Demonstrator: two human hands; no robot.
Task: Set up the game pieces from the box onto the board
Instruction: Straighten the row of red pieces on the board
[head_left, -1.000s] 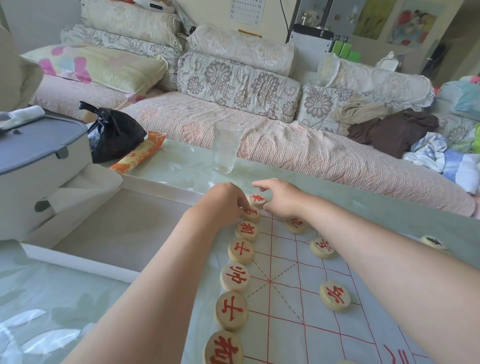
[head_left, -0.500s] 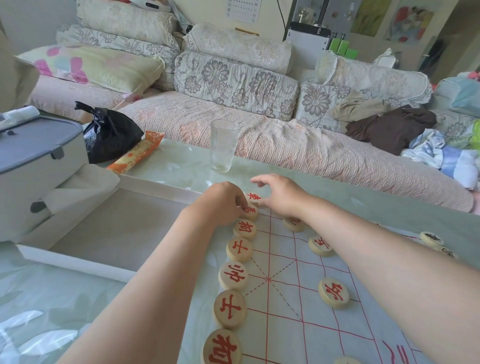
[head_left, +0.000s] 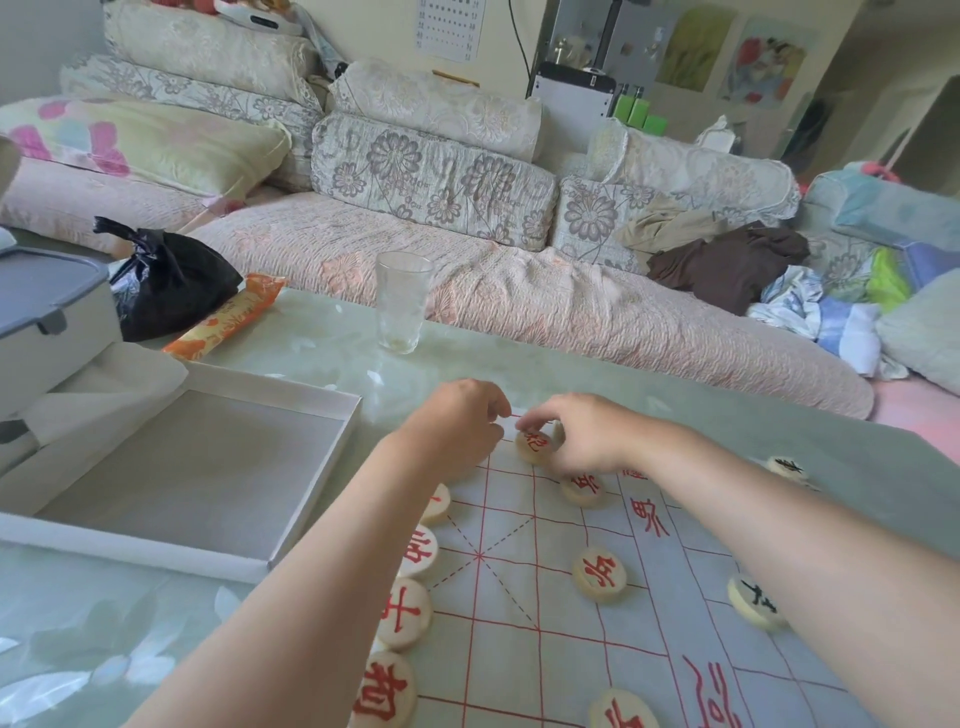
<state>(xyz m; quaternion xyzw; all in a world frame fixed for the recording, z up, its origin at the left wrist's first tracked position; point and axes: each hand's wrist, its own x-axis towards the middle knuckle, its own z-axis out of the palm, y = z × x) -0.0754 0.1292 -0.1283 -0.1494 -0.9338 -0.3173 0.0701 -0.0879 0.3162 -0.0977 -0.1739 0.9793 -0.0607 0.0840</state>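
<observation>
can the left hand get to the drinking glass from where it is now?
Probably yes. The left hand sits at the far corner of the board, and the glass stands upright just beyond it on bare tabletop. Nothing lies between them; the open box is off to the side.

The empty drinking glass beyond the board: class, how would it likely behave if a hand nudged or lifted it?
The drinking glass stands tall and narrow on the smooth glossy table, so a nudge near its rim would probably tip it, while a low push might slide it. It looks thin and clear, so likely light, fragile and somewhat slippery.
</observation>
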